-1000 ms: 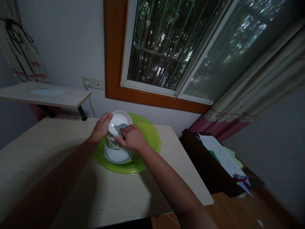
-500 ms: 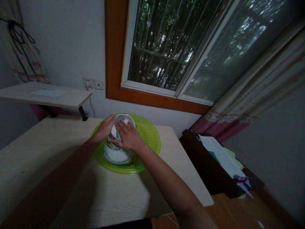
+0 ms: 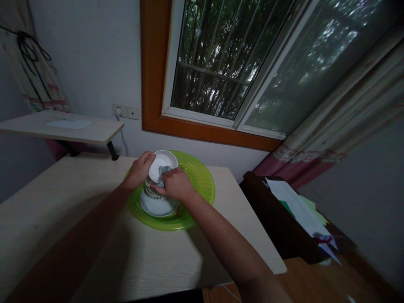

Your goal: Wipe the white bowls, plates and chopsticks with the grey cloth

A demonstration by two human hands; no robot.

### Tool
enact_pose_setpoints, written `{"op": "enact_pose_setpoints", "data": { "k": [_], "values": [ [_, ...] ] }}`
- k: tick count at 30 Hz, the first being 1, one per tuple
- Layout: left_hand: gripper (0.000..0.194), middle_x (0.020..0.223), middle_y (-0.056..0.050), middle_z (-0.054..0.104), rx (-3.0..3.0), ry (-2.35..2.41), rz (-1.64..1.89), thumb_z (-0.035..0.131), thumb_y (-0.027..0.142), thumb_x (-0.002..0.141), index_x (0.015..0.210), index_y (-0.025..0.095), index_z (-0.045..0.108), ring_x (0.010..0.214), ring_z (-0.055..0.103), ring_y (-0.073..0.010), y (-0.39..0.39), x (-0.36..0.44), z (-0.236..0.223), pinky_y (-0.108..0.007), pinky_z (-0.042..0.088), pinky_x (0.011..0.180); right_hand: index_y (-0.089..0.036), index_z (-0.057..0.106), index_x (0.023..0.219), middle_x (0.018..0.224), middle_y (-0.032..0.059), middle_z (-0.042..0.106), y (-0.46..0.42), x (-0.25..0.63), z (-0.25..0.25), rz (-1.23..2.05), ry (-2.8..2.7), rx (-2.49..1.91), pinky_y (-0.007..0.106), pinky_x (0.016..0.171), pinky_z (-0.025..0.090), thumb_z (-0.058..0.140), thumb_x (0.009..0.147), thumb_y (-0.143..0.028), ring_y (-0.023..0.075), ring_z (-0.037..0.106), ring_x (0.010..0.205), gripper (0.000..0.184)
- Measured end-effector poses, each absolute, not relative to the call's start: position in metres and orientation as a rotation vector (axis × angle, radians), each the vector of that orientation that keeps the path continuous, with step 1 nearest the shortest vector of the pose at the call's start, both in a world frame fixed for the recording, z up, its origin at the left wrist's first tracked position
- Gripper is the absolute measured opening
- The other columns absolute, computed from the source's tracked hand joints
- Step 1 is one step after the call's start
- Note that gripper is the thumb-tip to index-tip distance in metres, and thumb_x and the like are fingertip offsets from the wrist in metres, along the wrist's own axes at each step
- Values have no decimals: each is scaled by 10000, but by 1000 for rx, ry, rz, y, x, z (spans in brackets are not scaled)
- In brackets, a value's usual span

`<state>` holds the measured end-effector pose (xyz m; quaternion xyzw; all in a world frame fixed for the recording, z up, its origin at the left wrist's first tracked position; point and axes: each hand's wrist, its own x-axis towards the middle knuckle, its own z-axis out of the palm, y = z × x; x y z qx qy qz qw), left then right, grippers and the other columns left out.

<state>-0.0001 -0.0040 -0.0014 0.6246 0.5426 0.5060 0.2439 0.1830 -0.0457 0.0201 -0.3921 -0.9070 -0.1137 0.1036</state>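
The left hand (image 3: 141,169) grasps the left rim of a round white ceramic dish (image 3: 166,157), tilted over stacked white bowls (image 3: 152,192); the right hand (image 3: 177,184) has its grip clenched on a grey cloth (image 3: 163,170) inside it. Beneath, a round lime-green plastic basket (image 3: 203,182) sits on the pale wooden table (image 3: 158,256).

- Single head view, from above and behind the left hand (image 3: 139,170) and right hand (image 3: 177,184)
- Faces forward and down
- Fairly near; window (image 3: 221,63) beyond the hands

A home room: curtains (image 3: 341,111), window (image 3: 233,67)
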Motion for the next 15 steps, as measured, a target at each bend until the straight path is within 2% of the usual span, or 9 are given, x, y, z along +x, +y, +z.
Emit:
{"op": "enact_pose_setpoints", "data": {
  "k": [3, 6, 10, 15],
  "values": [
    [387, 926, -30, 682, 1706, 1510, 1388, 417, 540, 939, 988, 222, 633, 867, 616, -219, -1, 0, -2, -310, 448, 761, -145, 720, 1030, 1013, 123, 756, -39, 189, 17, -227, -2717, -983, 381, 928, 476, 447, 971, -619, 245, 697, 948, 550],
    [365, 917, -31, 671, 1715, 1527, 1401, 407, 515, 945, 973, 222, 622, 877, 610, -221, 2, -1, -3, -317, 444, 779, -174, 654, 1239, 1250, 106, 701, -33, 192, 12, -116, -2719, -788, 357, 1007, 458, 489, 979, -530, 228, 661, 1112, 470],
    [363, 920, -28, 664, 1758, 1511, 1398, 390, 511, 955, 975, 228, 616, 881, 607, -217, 1, -1, -1, -319, 446, 802, -155, 486, 1443, 1486, 136, 524, -29, 188, 6, -77, -2703, -671, 396, 1126, 393, 496, 966, -546, 247, 534, 1329, 617],
    [370, 950, -28, 676, 1818, 1448, 1346, 396, 518, 957, 998, 225, 619, 907, 623, -211, -4, 2, 2, -310, 456, 835, -99, 287, 1550, 1597, 196, 337, -26, 185, 1, -175, -2715, -770, 497, 1221, 246, 529, 899, -679, 299, 301, 1496, 905]
  ]
}}
